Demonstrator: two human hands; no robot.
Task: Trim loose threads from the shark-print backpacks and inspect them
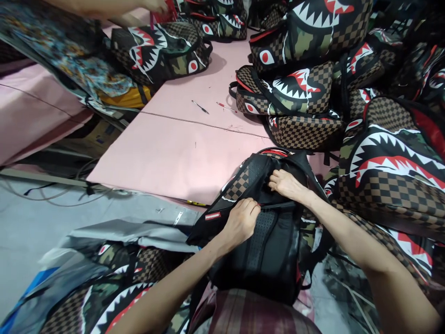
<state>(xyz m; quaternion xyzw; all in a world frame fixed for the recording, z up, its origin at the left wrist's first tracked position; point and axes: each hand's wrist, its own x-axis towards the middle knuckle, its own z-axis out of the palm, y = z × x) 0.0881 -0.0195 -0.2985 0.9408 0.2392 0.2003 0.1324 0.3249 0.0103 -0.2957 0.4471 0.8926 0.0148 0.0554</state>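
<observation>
A black backpack [267,250] with brown checked patches leans from my lap onto the edge of the pink table, its padded back facing up. My left hand [243,217] is closed on the black fabric at its left side, near a small red-and-white label [212,216]. Higher up, my right hand [285,183] has its fingers curled into the black fabric beneath the straps. The fingertips of the right hand are partly hidden in the folds. At the top of the backpack a red lining shows through an opening.
Shark-mouth backpacks [295,88] are piled on the right, with a large one [399,157] close by my right arm. On the pink table [156,153] lie a black pen [200,107] and a red pen [225,107]. A co-worker's arm [93,7] reaches over another backpack [163,51]. More bags [121,287] sit low at left.
</observation>
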